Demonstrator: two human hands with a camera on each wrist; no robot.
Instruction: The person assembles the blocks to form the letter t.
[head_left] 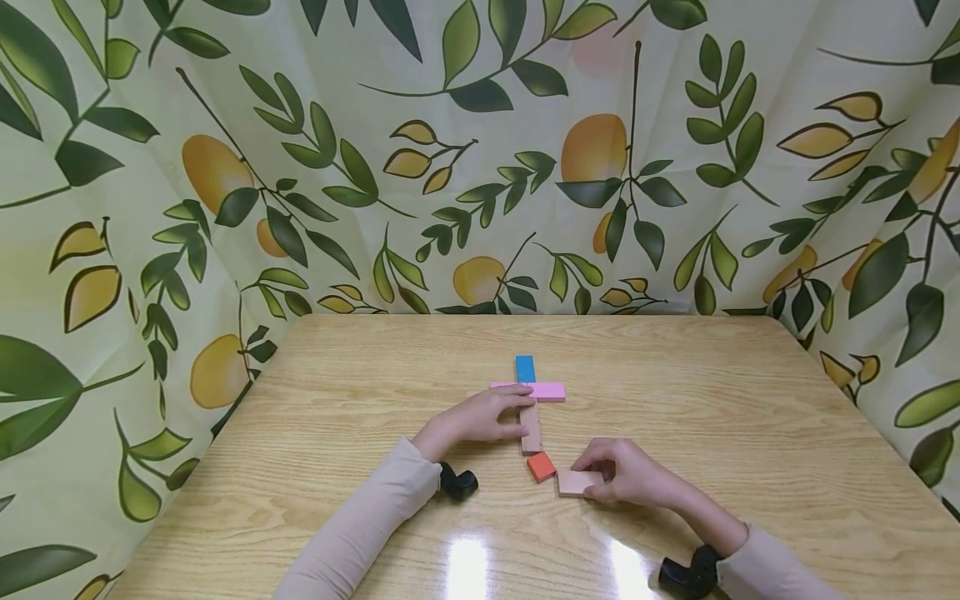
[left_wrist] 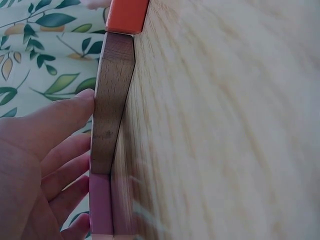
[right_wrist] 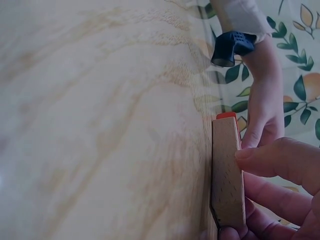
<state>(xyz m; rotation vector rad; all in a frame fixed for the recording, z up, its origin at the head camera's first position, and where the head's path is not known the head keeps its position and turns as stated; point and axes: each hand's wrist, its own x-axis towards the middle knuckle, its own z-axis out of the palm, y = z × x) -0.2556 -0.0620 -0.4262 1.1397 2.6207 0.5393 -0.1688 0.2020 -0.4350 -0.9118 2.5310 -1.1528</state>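
Observation:
My right hand pinches a plain wooden block lying flat on the table, thumb on the near edge and fingers at the far side and right end. Its left end sits right by a red-orange square block. My left hand rests lightly on a second plain wooden block: the thumb touches its edge, and the other fingers reach toward a long pink block lying crosswise. A blue block stands beyond the pink one. Together the blocks form a joined figure.
The light wood table carries the blocks, with a leaf-and-fruit patterned cloth hanging behind and at both sides. A black wrist camera sits by the left cuff, another black camera by the right. Light glares on the near tabletop.

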